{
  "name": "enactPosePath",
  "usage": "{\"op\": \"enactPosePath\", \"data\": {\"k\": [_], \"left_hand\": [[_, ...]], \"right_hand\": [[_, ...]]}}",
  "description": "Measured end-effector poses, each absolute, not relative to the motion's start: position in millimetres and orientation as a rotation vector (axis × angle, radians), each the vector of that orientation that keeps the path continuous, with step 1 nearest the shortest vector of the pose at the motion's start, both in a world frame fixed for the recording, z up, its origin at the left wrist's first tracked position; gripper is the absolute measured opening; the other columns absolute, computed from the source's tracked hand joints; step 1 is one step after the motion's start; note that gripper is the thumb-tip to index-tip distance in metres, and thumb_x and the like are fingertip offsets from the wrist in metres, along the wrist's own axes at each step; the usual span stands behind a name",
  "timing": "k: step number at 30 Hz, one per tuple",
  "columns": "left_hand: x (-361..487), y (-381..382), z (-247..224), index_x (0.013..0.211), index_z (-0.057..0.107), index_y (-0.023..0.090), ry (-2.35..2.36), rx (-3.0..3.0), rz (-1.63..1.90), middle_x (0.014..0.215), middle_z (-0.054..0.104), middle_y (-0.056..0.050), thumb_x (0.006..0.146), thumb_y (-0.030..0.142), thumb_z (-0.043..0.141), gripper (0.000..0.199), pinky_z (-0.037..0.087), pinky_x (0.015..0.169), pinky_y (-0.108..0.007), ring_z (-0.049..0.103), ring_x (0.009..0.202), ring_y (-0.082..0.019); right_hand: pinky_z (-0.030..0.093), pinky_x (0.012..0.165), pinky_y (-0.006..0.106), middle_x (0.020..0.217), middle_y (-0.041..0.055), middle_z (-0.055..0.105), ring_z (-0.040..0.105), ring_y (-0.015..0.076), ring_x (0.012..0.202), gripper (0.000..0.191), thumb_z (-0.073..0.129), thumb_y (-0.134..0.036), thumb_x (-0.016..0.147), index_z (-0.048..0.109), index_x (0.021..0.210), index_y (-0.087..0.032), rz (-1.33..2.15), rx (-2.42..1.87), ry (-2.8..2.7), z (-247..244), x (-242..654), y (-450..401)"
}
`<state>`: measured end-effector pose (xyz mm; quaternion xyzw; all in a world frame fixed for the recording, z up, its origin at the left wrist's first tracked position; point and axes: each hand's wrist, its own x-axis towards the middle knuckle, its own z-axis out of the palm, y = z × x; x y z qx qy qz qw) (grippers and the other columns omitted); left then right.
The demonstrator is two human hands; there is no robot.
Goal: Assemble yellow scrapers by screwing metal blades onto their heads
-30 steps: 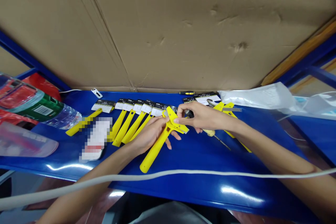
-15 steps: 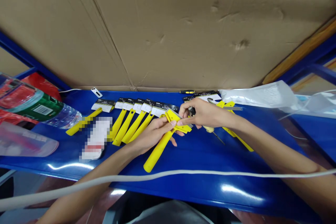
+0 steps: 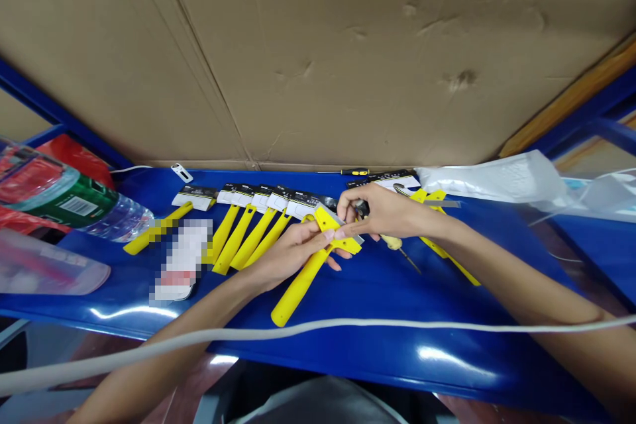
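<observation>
Our left hand grips a yellow-handled scraper above the blue tabletop, our right fingers pinching its head; 4 carded scrapers already lie in a row nearby.

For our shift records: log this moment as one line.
left hand: holds yellow scraper | right hand: pinches its head

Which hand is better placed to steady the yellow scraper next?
Left, probably: the left hand wraps the yellow scraper near its head, while the right hand seems busy with a pale-handled screwdriver, only its fingertips reaching the scraper.
</observation>
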<state>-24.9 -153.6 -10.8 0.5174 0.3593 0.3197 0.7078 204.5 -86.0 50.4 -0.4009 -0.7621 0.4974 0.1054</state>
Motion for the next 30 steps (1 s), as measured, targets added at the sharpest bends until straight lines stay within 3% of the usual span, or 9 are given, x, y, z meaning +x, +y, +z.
{"op": "enactPosePath", "data": {"k": [3,9,30], "left_hand": [[-25,-154,-11,0.123,0.077,0.013,0.816,1.12,0.712,0.114,0.082,-0.018,0.102,0.051,0.071,0.043,0.063,0.087,-0.033,0.081,0.102,-0.027],[-23,-153,-8,0.119,0.077,0.012,0.822,1.038,0.803,0.113,0.083,-0.018,0.1,0.045,0.076,0.038,0.064,0.093,-0.035,0.082,0.1,-0.026],[-20,-155,-5,0.115,0.081,0.012,0.799,1.011,0.893,0.111,0.083,-0.016,0.1,0.039,0.076,0.032,0.066,0.095,-0.04,0.081,0.102,-0.029]], "right_hand": [[0.042,0.044,0.023,0.081,-0.0044,0.068,0.059,0.0084,0.046,0.049,0.094,-0.055,0.074,0.064,0.09,-0.02,1.425,-1.174,-2.218,49,205,-86],[0.044,0.047,0.022,0.078,-0.0031,0.068,0.064,0.009,0.049,0.034,0.075,-0.054,0.096,0.074,0.093,-0.019,1.389,-1.021,-2.306,53,211,-86],[0.044,0.046,0.022,0.076,-0.0019,0.069,0.062,0.009,0.048,0.034,0.079,-0.052,0.093,0.081,0.095,-0.019,1.358,-0.994,-2.258,54,214,-85]]}}
